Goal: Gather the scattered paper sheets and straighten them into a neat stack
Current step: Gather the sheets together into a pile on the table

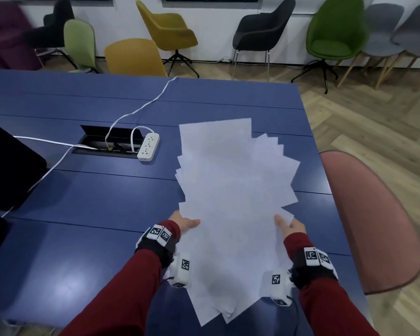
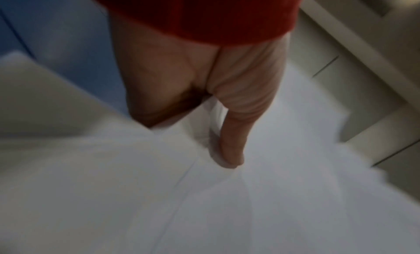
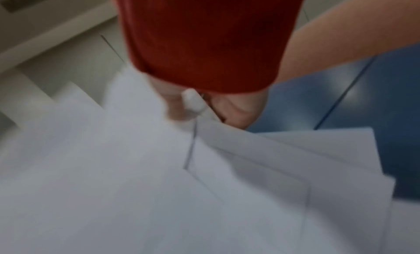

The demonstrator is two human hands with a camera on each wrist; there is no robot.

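Observation:
A fanned bundle of several white paper sheets (image 1: 233, 190) is held up over the right part of the blue table (image 1: 95, 195), corners sticking out at many angles. My left hand (image 1: 183, 223) pinches its left edge, thumb on top and fingers hidden beneath. My right hand (image 1: 290, 227) pinches the right edge the same way. In the left wrist view my thumb (image 2: 234, 150) presses down on the sheets (image 2: 204, 204). The right wrist view shows my thumb (image 3: 179, 106) on the fanned sheets (image 3: 159, 186), blurred.
A white power strip (image 1: 149, 146) with its cord lies beside an open cable hatch (image 1: 109, 141) at mid-table. A dark device (image 1: 7, 166) sits at the left edge. A pink chair (image 1: 371, 219) stands close on the right; more chairs line the far wall.

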